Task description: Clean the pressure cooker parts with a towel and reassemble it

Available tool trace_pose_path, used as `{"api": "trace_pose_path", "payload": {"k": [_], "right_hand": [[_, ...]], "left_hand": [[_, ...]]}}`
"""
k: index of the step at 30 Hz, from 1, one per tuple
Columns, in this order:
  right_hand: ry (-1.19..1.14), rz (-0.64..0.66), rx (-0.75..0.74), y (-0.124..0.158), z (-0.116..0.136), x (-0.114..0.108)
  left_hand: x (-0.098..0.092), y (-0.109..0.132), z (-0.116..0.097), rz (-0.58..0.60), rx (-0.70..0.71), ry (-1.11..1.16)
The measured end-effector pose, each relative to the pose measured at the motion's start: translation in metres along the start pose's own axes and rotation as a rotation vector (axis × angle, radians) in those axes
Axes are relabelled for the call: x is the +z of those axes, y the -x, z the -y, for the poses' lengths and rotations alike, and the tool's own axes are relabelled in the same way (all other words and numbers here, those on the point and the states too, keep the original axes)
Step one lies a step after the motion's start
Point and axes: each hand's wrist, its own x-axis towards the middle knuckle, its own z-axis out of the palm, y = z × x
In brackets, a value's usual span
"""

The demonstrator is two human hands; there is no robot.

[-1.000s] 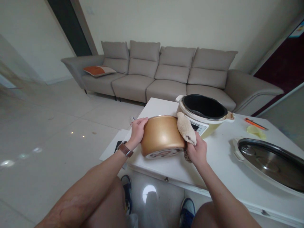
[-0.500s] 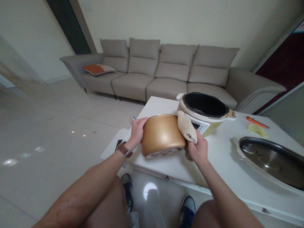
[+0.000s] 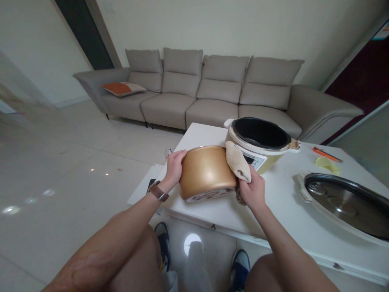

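Note:
Tilted above the white table is a gold inner pot (image 3: 206, 172), its printed underside partly turned toward me. My left hand (image 3: 174, 168) grips the pot's left side near the rim. On the right side, a beige cloth (image 3: 236, 161) lies against the pot wall, and my right hand (image 3: 253, 187) is closed on it. The pot's inside is hidden from me. Just behind it stands a pressure cooker (image 3: 258, 140) with a dark, open cavity and a control panel on its front.
On the white table (image 3: 209, 217), the cooker lid (image 3: 346, 205) lies upturned at the right. Beyond it are an orange-handled tool (image 3: 325, 154) and a pale yellow piece (image 3: 326, 165). A grey sofa (image 3: 188, 103) with a cushion (image 3: 124, 88) stands along the wall.
The view has shifted very slightly. Both hands keep their hold, and the pot and cloth stay in nearly the same position.

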Motion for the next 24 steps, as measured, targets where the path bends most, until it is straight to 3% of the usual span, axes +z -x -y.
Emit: {"api": "trace_pose_path", "payload": {"k": [15,24], "right_hand": [[-0.074,0.017,0.077,-0.003,0.001,0.001],[-0.226,0.005,0.357,-0.009,-0.011,0.009]], "left_hand": [[0.000,0.001,0.000,-0.005,0.007,-0.007],[-0.001,0.004,-0.001,0.023,-0.002,-0.010]]}}
